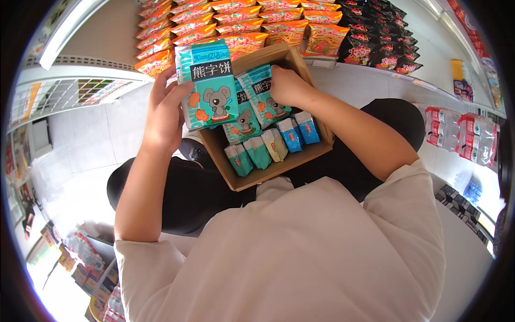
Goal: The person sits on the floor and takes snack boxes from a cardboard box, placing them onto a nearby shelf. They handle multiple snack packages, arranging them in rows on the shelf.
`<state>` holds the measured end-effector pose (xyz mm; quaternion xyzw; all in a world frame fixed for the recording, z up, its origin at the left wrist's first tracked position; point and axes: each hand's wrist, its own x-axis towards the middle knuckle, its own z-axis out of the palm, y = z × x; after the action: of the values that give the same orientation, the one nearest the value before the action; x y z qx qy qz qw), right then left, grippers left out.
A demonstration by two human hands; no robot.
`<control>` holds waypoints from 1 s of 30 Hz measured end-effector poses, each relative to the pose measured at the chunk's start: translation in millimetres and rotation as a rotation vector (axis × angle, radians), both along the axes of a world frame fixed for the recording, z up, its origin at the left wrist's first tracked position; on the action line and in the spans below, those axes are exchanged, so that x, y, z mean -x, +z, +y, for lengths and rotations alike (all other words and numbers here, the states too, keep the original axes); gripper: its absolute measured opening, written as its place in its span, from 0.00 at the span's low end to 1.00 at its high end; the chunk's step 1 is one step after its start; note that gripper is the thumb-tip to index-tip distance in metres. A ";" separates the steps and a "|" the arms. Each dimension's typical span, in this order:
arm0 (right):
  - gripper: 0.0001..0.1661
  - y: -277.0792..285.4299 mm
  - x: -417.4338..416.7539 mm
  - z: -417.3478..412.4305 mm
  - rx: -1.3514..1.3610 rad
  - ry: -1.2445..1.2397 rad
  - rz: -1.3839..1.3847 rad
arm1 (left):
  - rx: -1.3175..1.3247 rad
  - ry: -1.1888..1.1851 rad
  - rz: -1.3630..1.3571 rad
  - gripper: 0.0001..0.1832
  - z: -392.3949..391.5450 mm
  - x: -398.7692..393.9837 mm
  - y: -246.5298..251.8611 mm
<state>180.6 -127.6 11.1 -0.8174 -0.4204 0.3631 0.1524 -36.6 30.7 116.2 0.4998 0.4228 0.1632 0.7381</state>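
My left hand (167,104) grips a teal biscuit bag (209,88) with a grey koala on its front, held above the left side of an open cardboard box (273,171). The box rests on my lap. Inside it, my right hand (291,86) pinches the upper right edge of a second teal koala bag (265,98), which leans to the left. A third koala bag (243,122) lies partly hidden behind these two. Along the box's near side stand several small packets: teal ones (257,153), a cream one (275,145) and blue ones (290,135).
Beyond the box, a shelf carries rows of orange snack bags (241,27) and black snack bags (358,48). Shrink-wrapped bottles (460,133) stand on the floor at right. A white wire rack (76,94) is at left, and stacked cartons (86,277) are at lower left.
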 end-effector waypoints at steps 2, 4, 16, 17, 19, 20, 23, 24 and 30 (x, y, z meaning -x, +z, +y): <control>0.23 5.7 2.3 -0.8 -0.012 -0.037 0.022 | 0.008 -0.008 0.001 0.33 -3.1 -5.8 1.5; 0.21 15.1 4.9 -4.1 -0.011 -0.037 0.034 | 0.032 -0.038 -0.016 0.33 -0.3 -8.2 -4.4; 0.30 105.7 -32.0 -35.2 -0.407 -0.244 0.565 | 0.153 -0.363 -0.096 0.32 -33.7 -45.0 -9.6; 0.31 101.7 -32.7 -35.0 -0.403 -0.210 0.581 | 0.181 -0.379 -0.100 0.32 -38.2 -47.0 -9.1; 0.33 93.6 -37.9 -37.8 -0.405 -0.170 0.552 | 0.244 -0.410 -0.116 0.30 -53.2 -52.2 -7.8; 0.34 89.5 -40.9 -39.0 -0.414 -0.164 0.510 | 0.271 -0.410 -0.137 0.29 -58.3 -52.6 -10.2; 0.32 90.0 -48.4 -41.3 -0.390 -0.140 0.429 | 0.191 -0.480 -0.050 0.28 -63.0 -52.3 -16.7; 0.30 88.2 -53.9 -40.2 -0.395 -0.096 0.363 | 0.202 -0.484 -0.053 0.26 -62.9 -52.5 -17.4; 0.17 94.6 -55.8 -52.3 -0.508 -0.068 -0.070 | -0.738 -1.045 0.615 0.16 -46.2 -41.4 -21.6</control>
<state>236.4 -179.9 105.7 -0.7787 -0.4755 0.2118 0.3503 4.8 -15.5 94.6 0.8782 0.2341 -0.2279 0.3495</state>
